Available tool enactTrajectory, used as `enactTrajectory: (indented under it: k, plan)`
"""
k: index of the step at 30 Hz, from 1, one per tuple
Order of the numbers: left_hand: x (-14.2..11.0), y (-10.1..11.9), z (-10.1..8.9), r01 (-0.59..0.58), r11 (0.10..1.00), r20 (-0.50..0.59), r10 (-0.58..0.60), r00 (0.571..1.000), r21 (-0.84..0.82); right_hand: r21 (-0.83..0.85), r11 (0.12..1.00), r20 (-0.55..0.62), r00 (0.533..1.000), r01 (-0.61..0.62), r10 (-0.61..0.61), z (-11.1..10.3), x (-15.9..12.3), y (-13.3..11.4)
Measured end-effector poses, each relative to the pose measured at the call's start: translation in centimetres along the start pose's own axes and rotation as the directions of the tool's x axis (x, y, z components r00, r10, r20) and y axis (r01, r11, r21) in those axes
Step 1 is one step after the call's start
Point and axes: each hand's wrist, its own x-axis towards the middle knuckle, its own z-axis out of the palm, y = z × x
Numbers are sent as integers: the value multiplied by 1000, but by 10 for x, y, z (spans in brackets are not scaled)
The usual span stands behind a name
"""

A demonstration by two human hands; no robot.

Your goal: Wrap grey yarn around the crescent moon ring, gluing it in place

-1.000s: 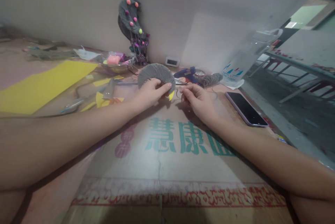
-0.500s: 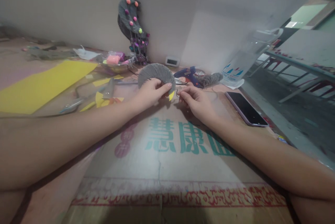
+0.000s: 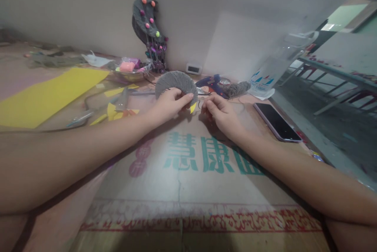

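Note:
My left hand (image 3: 173,104) grips a crescent shape wrapped in grey yarn (image 3: 176,81), its thumb on the right tip. A small yellow piece (image 3: 193,107) shows just under that tip. To the right, my right hand (image 3: 219,111) is closed in a pinch on a thin strand of grey yarn (image 3: 199,105), which curls between the hands. The pinching fingertips are partly hidden from this side. Behind the hands lie a dark blue glue gun (image 3: 213,84) and a loose bundle of grey yarn (image 3: 235,88).
A decorated grey crescent (image 3: 145,18) hangs against the wall. Left are yellow sheet (image 3: 55,95), paper scraps (image 3: 113,112) and a bowl of soft coloured pieces (image 3: 131,75). A phone (image 3: 277,121) and clear bottle (image 3: 271,63) stand right. Printed cardboard (image 3: 188,189) covers the front.
My right hand moved slightly left toward the crescent, then back right a little, its fingers shifting on the strand. My left hand and the crescent have stayed put.

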Motion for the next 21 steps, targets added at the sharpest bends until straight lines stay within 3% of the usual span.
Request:
enactTrajectory:
  k: [6,15,21]
  plan:
    - [-1,0,0,9,1000,2,-9,1000,2,-86,992,-136,985,96,-108,0,3,9]
    - [0,-2,0,-27,1000,14,27,1000,-6,-210,972,-91,987,108,-129,-1,2,10]
    - [-1,-1,1,20,1000,26,-20,999,-20,-253,956,-87,981,147,-174,0,2,12]
